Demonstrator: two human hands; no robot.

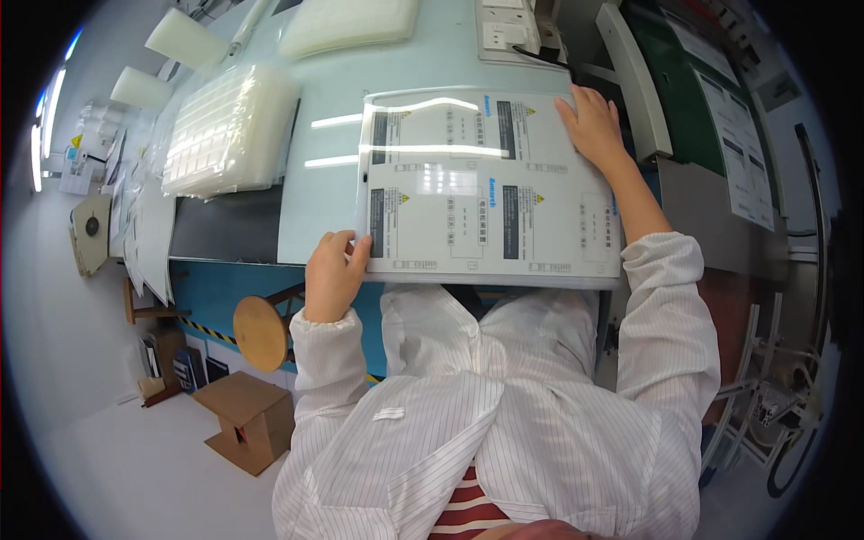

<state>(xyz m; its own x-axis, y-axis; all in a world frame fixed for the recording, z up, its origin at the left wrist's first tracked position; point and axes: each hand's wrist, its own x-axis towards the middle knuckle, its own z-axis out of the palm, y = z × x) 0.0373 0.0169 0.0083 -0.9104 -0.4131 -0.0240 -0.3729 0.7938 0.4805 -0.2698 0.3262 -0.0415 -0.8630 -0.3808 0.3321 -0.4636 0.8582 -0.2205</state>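
Observation:
A flat rectangular stack of printed label sheets [438, 214], glossy under reflections, lies in front of me at the table's near edge. It bears repeated panels of dark blocks, yellow warning triangles and blue lettering. My left hand [334, 277] is at its near left corner; the thumb touches the edge, and the loosely bent fingers rest apart on the table. At the far right corner, my right hand [594, 131] grips the stack with the thumb on top and the fingers over the side. The undersides of both hands are hidden.
Left of the sheets stands a plastic-wrapped stack of translucent trays [225, 135]; another translucent stack [349, 27] lies farther back. A power socket strip [506, 34] sits at the back. Green-and-grey equipment [711, 99] flanks my right side. A round stool [261, 333] and a cardboard box [245, 418] stand lower left.

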